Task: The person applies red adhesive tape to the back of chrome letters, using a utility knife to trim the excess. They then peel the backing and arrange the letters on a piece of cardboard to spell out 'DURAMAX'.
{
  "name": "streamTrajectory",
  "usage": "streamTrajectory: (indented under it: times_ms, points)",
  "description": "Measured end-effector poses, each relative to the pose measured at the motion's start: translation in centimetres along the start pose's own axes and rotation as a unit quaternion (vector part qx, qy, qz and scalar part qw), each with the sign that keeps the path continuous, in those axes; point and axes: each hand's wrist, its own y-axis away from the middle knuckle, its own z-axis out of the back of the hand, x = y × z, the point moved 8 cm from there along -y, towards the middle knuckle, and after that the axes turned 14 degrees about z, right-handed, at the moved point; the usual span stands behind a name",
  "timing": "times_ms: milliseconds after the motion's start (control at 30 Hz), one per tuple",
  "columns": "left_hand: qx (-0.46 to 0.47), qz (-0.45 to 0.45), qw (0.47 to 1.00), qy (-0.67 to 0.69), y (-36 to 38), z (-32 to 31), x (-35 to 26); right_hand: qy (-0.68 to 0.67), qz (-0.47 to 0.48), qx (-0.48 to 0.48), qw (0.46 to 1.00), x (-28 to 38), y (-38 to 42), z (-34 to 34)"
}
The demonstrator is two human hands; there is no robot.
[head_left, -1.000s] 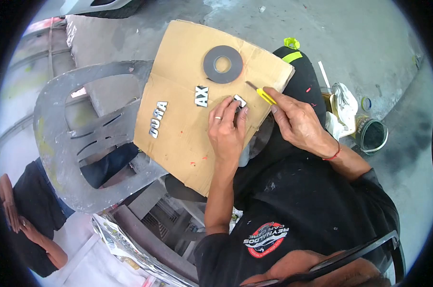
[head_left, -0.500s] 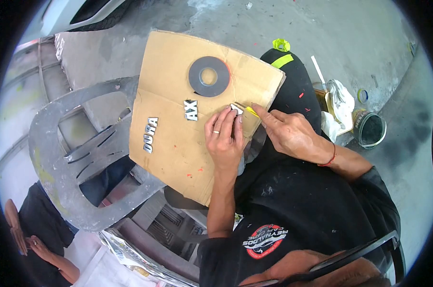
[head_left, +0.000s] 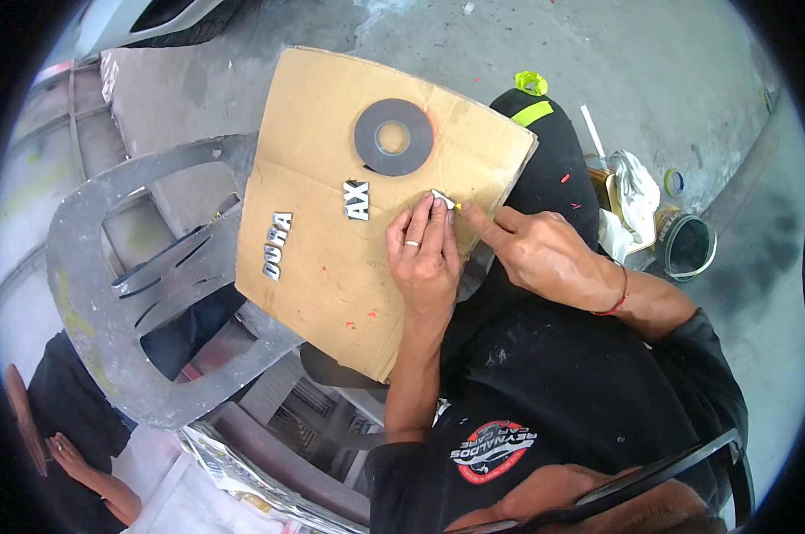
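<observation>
I see a small chrome emblem piece lying on the cardboard sheet near its right edge, pinned under the fingertips of my left hand. My right hand is clenched round a yellow utility knife, whose tip is just beside the piece. Further left on the cardboard lie the letters "AX" and "DURA", with a dark tape roll above them. On the floor at right stands an open paint can, its inside dark, beside a white rag.
</observation>
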Motion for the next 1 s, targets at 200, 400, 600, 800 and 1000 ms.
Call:
streamTrajectory:
  times_ms: [200,400,600,800,1000]
  points:
    - [-0.002,0.01,1.0,0.009,0.1,0.0,0.3,0.023,-0.013,0.091,0.996,0.6,1.7,0.7]
    - [0.009,0.022,1.0,0.011,0.4,0.0,0.6,0.001,-0.034,-0.039,0.999,0.1,1.1,1.5]
    - [0.012,0.022,1.0,0.001,0.0,-0.1,0.3,-0.018,-0.018,-0.04,0.999,-1.1,0.2,-0.6]
    - [0.006,0.019,1.0,0.01,0.1,-0.1,0.4,-0.009,0.007,-0.026,1.0,0.0,0.3,0.1]
    - [0.004,0.015,1.0,0.004,0.2,0.1,0.2,0.03,-0.015,0.056,0.998,0.9,1.5,1.1]
